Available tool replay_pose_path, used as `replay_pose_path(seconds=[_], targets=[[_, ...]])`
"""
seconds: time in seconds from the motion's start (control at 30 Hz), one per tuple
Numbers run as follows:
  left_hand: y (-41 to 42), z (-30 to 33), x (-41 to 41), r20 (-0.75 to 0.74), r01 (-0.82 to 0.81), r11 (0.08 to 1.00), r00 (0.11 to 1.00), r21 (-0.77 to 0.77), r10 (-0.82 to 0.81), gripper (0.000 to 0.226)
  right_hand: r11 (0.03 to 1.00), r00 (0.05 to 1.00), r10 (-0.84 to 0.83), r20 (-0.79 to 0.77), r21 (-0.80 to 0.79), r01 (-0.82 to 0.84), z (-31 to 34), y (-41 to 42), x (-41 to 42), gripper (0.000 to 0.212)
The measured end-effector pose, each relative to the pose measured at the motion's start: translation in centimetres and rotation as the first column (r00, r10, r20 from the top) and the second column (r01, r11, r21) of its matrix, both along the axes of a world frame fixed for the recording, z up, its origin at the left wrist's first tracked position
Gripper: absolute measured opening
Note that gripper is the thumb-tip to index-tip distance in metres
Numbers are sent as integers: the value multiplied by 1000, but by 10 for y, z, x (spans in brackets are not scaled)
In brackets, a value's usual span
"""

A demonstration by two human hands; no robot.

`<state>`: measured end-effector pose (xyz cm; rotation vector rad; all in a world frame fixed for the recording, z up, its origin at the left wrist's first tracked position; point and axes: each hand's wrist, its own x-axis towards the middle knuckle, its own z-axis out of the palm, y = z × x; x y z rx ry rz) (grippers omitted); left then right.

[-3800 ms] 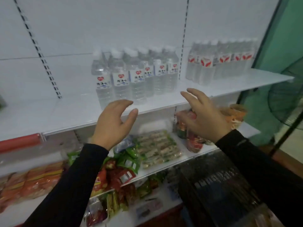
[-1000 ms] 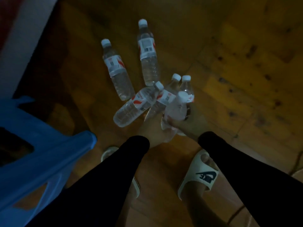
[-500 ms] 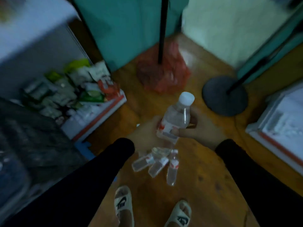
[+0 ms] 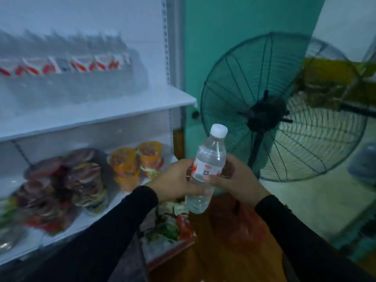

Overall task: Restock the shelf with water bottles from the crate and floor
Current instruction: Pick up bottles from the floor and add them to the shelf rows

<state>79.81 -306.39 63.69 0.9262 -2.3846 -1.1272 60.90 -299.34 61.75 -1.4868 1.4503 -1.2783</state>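
Both hands share one water bottle [image 4: 205,171], upright with its cap up, ready to stand on the shelf [image 4: 114,110] up-left of the fingers. The left hand [image 4: 175,182] and right hand [image 4: 237,181] curl around its labelled middle, steadying it.

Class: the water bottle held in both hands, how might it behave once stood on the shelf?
The water bottle looks full, so probably heavy for its size. Tall and narrow, it may tip if nudged. Its clear, thin plastic likely dents under a firm grip.
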Motion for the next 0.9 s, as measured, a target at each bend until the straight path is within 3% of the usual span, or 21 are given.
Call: replay_pose_path(seconds=[0.13,0.2,0.3,0.43,0.63,0.73,0.83,0.9], targets=[[-41,69,70,185,21,981,983,-195,16,67,993,999,-37,-23,-116,34,61,-37,55,56],[-64,94,110,259,-80,952,952,-297,161,82,988,999,-27,-21,-155,23,84,-55,80,45],[-99,109,175,270,-246,847,874,-471,404,68,972,999,-39,-6,-234,36,113,-83,118,36],[-137,102,267,249,-462,719,723,-519,645,61,941,994,-103,37,-319,109,136,-124,165,38],[-156,85,381,210,-665,516,488,-540,848,57,947,998,-69,3,-315,66,156,-179,230,47],[-161,78,421,312,-667,524,422,-530,851,66,948,999,-30,-25,-319,20,159,-203,263,48],[-169,75,445,418,-606,582,406,-543,813,86,950,999,25,-41,-310,-37,158,-227,295,48],[-174,77,451,469,-583,612,398,-535,788,86,951,997,65,-35,-300,-73,156,-244,313,51]])
